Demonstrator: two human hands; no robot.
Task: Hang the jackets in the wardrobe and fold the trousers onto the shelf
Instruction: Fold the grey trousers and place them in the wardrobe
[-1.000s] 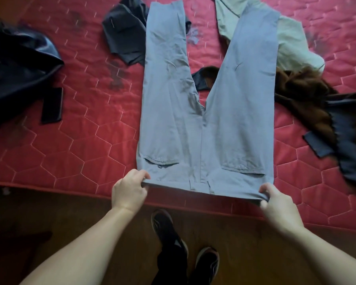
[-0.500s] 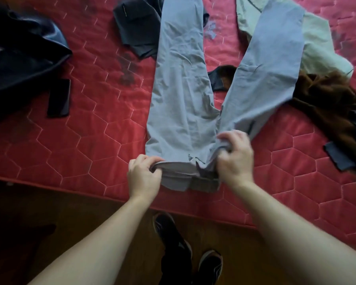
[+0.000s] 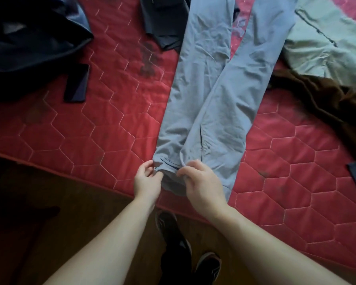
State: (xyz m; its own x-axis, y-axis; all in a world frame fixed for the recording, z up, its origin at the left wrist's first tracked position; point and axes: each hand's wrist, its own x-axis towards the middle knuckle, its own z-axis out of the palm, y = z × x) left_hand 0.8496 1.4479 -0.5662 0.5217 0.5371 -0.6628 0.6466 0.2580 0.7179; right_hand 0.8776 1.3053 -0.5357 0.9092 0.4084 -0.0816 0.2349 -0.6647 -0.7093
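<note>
Folding in progress: grey-blue trousers [image 3: 206, 103] lie lengthwise on the red quilted bed [image 3: 111, 124], waistband at the near edge, legs running away from the person. Right half looks laid over the left, though the legs aren't stacked yet; they still fork apart further up. Waist sits at the bed edge, I'd guess so it's reachable standing and the flat mattress keeps the cloth smooth for the lengthwise fold.

Left hand [image 3: 147, 178] is closed, pinching the left corner of the waistband, thumb on top, fingers curled under. Right hand [image 3: 199, 179] is closed too, knuckles up, fingertips pinching the waistband layers just beside the left hand. The two hands are nearly touching, which reads as lining up the waistband edges. Both forearms come in low from the near side and converge at the waist, wrists roughly straight.

Other stuff on the bed:
- dark jacket [image 3: 29, 36] far left, heaped, with a phone [image 3: 77, 83] just beside it
- dark grey garment [image 3: 164, 23] near the left trouser leg, partly under it
- pale green garment [image 3: 327, 44] right of the trouser legs
- brown garment [image 3: 325, 99] just below that, touching it

Wardrobe and shelf are not in view. Judgement: trousers are early in folding, nothing shelved yet from what shows. Next need is squaring the legs on each other before folding crosswise, or the bundle ends up lopsided.
</note>
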